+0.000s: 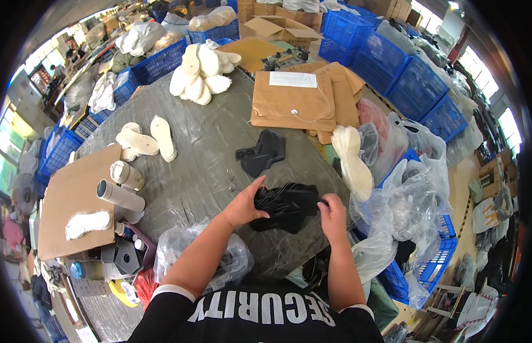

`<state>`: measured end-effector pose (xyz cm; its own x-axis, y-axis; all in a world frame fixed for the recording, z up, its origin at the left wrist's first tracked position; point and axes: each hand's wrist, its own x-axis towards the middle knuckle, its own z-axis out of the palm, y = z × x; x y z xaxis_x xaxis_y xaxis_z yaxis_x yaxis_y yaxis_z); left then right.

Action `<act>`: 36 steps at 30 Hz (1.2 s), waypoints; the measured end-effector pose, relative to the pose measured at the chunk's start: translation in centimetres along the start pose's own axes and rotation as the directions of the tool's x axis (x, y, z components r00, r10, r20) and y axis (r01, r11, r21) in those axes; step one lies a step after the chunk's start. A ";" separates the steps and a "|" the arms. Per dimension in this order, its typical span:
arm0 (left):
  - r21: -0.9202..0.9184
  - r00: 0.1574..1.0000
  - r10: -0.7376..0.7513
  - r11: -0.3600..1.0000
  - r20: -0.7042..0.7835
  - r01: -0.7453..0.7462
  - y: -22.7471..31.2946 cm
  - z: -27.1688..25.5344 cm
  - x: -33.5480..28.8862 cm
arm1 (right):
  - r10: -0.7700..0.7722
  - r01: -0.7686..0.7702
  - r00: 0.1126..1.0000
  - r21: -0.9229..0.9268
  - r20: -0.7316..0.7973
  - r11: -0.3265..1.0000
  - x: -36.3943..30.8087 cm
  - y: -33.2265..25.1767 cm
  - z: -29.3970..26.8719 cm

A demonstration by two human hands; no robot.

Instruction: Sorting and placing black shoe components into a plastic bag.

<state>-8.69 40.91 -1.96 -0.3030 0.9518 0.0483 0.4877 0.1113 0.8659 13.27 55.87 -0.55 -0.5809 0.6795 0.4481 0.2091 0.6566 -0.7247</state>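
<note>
Both hands are closed on a bundle of soft black pieces (pixel 286 206) with thin dark strands over it, held just over the near part of the grey-covered table (pixel 203 137). My left hand (pixel 246 203) grips its left end between thumb and fingers. At the right end, my right hand (pixel 333 214) pinches the edge. What the pieces are exactly I cannot make out. Farther off lie flat black cut pieces (pixel 261 153), overlapping one another.
A heap of fleecy cream insoles (pixel 200 77) lies at the far left, with loose insoles (pixel 162 139) nearer. Brown envelopes (pixel 292 102) lie far right, beside stacked insoles (pixel 353 160). Cups (pixel 120 195) and cardboard (pixel 77 194) stand left; a bag-filled blue crate (pixel 443 251) sits right.
</note>
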 end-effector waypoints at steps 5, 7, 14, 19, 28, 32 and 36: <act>-0.003 0.999 -0.045 0.999 -0.013 0.045 -0.3 0.1 0.3 | -0.124 0.121 0.989 -0.041 -0.085 0.992 2.7 -4.1 -3.9; 0.010 0.995 -0.095 0.995 -0.012 0.095 0.2 -0.4 0.4 | -0.112 0.120 0.989 -0.083 0.092 0.989 2.5 -6.9 -5.2; -0.032 1.000 -0.013 0.999 -0.029 0.012 -0.3 -0.2 1.0 | -0.411 0.478 0.801 -0.050 0.435 0.877 -1.9 -7.8 2.9; 0.019 0.997 -0.074 0.997 -0.004 0.074 -0.2 -0.1 0.8 | 0.038 -0.075 0.952 0.110 0.304 0.991 -4.6 -3.5 8.6; -0.197 0.978 -0.167 0.970 -0.122 0.141 -1.4 0.2 1.3 | -0.047 0.112 0.970 -0.266 0.239 0.957 -4.7 -2.5 5.1; -0.202 0.968 -0.227 0.958 -0.106 0.203 -2.2 0.1 1.5 | -0.144 0.193 0.963 -0.209 0.230 0.959 -3.2 -3.8 3.6; -0.192 0.973 -0.201 0.965 -0.110 0.178 -1.2 -0.1 1.6 | -0.085 0.147 0.975 -0.307 0.207 0.940 -2.2 -2.8 3.5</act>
<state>-9.81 42.29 -2.88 -0.4835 0.8724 -0.0723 0.2593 0.2216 0.9400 11.21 51.38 -1.40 -0.7468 0.5388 0.3899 0.3526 0.8179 -0.4547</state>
